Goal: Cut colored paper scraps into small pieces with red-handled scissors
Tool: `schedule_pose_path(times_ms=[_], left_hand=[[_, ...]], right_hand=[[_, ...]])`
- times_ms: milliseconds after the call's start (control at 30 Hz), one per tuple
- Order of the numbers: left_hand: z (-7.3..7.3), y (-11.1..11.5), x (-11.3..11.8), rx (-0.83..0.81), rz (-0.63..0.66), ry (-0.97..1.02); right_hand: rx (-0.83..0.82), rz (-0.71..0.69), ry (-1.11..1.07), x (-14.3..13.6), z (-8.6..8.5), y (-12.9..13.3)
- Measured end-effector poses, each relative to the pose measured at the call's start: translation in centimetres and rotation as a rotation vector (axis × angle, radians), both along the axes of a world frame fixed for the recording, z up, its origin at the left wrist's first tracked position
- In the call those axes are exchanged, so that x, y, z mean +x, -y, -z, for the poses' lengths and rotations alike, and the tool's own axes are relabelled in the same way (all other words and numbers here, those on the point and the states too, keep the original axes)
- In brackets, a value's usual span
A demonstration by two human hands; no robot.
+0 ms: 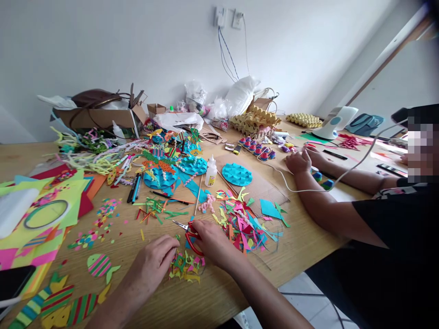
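Note:
Red-handled scissors (193, 248) are in my right hand (211, 242), with the short metal blades pointing left, away from the palm. Close by on the left, my left hand (157, 256) is closed, its thumb and fingers drawn together. A bit of green paper shows by those fingertips, but whether they grip it I cannot make out. Small yellow, green and pink paper scraps (187, 268) lie on the table between and below both hands. To the left rests a striped paper fish (99, 266), with more striped paper fish (56, 301) at the lower left corner.
A glue bottle (211, 172) stands behind my hands, beside a blue-painted egg-carton disc (237, 174). Colourful offcuts (245, 224) spread to the right. Coloured paper sheets (72, 201) cover the left side. A co-worker's arms (315, 201) rest on the table at right, near a white cable (291, 188).

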State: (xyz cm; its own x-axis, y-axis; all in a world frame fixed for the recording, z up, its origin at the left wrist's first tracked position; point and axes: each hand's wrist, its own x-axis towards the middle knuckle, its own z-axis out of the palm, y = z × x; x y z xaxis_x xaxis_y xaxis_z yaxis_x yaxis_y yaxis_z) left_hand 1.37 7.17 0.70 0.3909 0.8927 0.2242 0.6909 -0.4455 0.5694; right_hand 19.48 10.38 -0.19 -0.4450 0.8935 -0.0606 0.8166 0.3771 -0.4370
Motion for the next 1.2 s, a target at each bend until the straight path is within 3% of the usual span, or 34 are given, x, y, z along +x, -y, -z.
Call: schedule_pose_path(times_ms=[167, 333, 600, 767, 900, 1000, 1200], left_hand=[[0.4, -0.4, 0.0, 0.067, -0.071, 0.078], [1.0, -0.4, -0.5, 0.122, -0.159, 0.178], [1.4, -0.1, -0.7, -0.203, -0.313, 0.409], [0.0, -0.3, 0.8, -0.377, -0.21, 0.516], [-0.6, -0.3, 1.4, -0.357, -0.086, 0.419], [-0.6, -0.1, 1.2, -0.301, -0.123, 0.369], [-0.8, 0.6, 0.8, -0.252, -0.191, 0.447]], right_hand=[[-0.035, -0.076, 0.056, -0.7, -0.1, -0.8], [-0.07, -0.051, 0.078, -0.7, -0.1, -1.1], [-0.108, 0.017, -0.104, 0.4, -0.4, -1.5], [-0.154, -0.014, -0.317, 0.6, -1.8, -0.9], [-0.169, -0.031, -0.422, -0.3, -2.9, -0.1], [-0.187, -0.008, -0.52, -0.9, -3.0, 0.5], [-0.245, 0.037, -0.71, -1.3, -1.2, 1.2]])
